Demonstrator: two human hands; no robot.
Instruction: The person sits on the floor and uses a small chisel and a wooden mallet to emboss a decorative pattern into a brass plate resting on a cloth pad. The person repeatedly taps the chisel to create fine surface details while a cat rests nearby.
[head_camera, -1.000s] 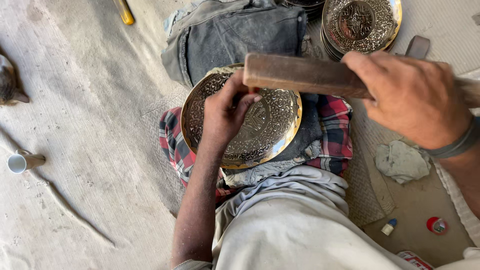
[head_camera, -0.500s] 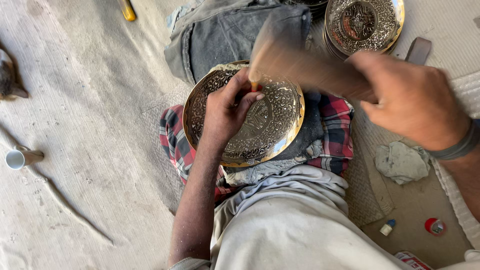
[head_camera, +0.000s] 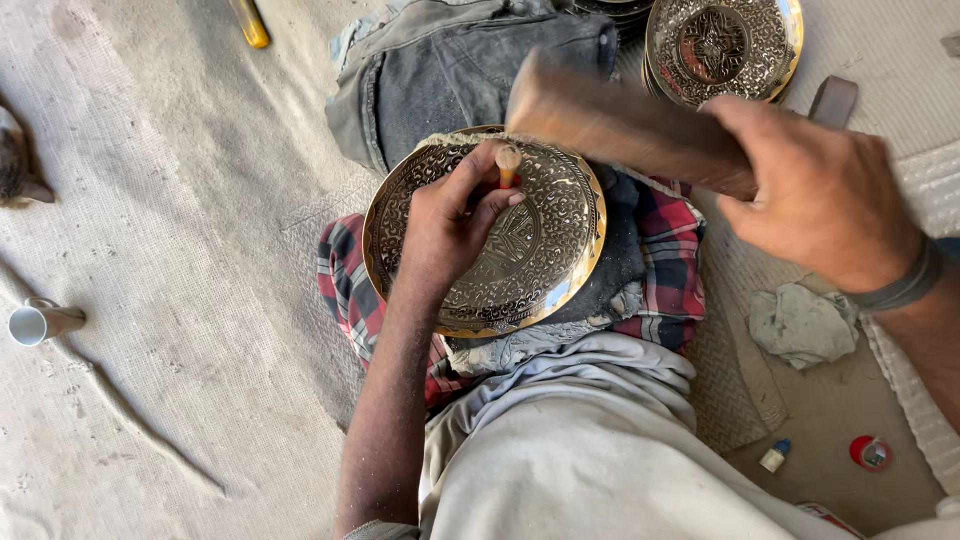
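Item, far left: small white cup (head_camera: 38, 322) on its side on the pale floor cloth (head_camera: 150, 200), well apart from the work. Top edge: a yellow-handled tool (head_camera: 250, 22), only partly in view.

Item, centre: engraved brass plate (head_camera: 540, 250), round, gilt rim, dense chased pattern; it rests tilted on a red plaid cloth (head_camera: 670, 250) over the person's lap, below a folded grey denim garment (head_camera: 450, 80).

Item: left hand (head_camera: 450, 225), lying on the plate's face, fingers closed together around a short chisel (head_camera: 508, 165) with a pale rounded head, held close to upright.

Item: right hand (head_camera: 820, 195), fingers clamped on a wooden mallet (head_camera: 620, 125), blurred, its head just above and right of the chisel head.

Item, right: stack of finished engraved plates (head_camera: 725, 45) at top; grey rag (head_camera: 800, 322); small dropper bottle (head_camera: 772, 457); red round cap (head_camera: 870, 453).

Handling note, as judgement: keep the chisel tip seated in the pattern line, palm pressing the plate to stop it rocking on the cloth; strike squarely on the chisel head, lightly, clear of the thumb.
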